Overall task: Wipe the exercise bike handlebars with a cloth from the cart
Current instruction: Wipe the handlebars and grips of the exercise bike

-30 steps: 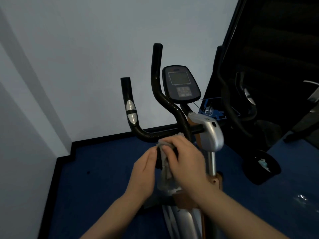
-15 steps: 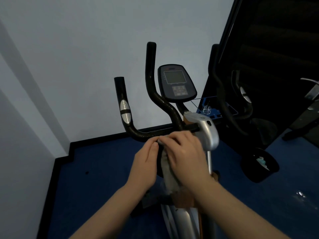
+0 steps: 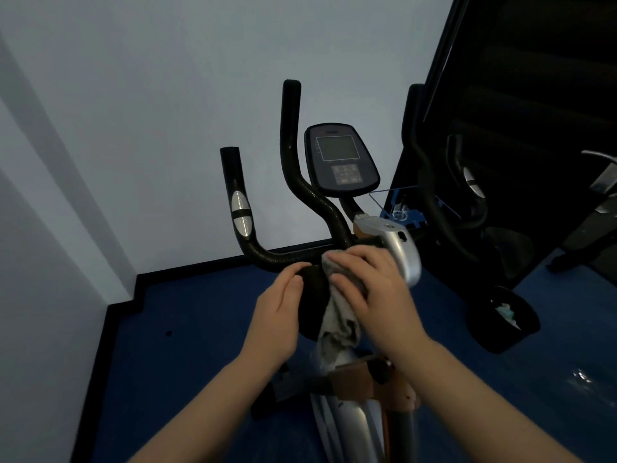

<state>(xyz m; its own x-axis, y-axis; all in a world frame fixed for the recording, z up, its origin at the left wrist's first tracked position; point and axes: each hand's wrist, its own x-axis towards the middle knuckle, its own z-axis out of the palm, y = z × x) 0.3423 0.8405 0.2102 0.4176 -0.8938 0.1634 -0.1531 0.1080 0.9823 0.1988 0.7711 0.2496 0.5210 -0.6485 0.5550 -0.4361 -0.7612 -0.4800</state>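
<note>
Both hands are working at the middle of the black foam-covered handlebars (image 3: 267, 255): the right hand (image 3: 370, 289) is closing on a crumpled grey cloth (image 3: 340, 325) pressed against the bar, while the left hand (image 3: 280, 315) is resting half-curled beside it. Compared with a second ago, the cloth is hanging lower.

The right hand (image 3: 374, 289) pressed a cloth (image 3: 340, 315) against the handlebars (image 3: 267, 255); the left hand (image 3: 277, 312) cupped a black pad beside it.
</note>
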